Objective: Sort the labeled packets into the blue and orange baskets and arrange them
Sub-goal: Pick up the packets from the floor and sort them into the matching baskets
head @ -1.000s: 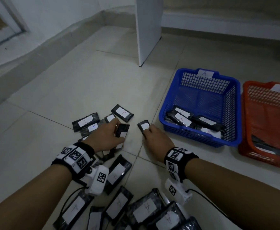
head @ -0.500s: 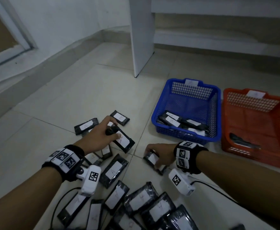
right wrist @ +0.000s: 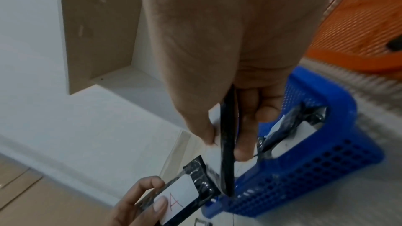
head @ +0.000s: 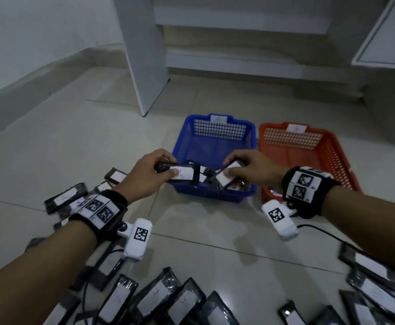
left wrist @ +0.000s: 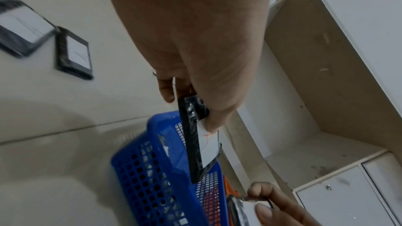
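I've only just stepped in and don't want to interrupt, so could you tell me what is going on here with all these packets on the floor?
A person is sorting black labelled packets from the floor into baskets. Their left hand pinches a packet marked A and their right hand holds another packet, both over the near end of the blue basket, which already contains a few. The orange basket sits just to its right. Many more loose packets lie on the tiles.

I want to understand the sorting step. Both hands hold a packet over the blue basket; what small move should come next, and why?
Probably lower and release both packets into the blue basket. The left hand grips a packet marked A at the basket's near rim; the right hand holds another packet over the packets already inside.
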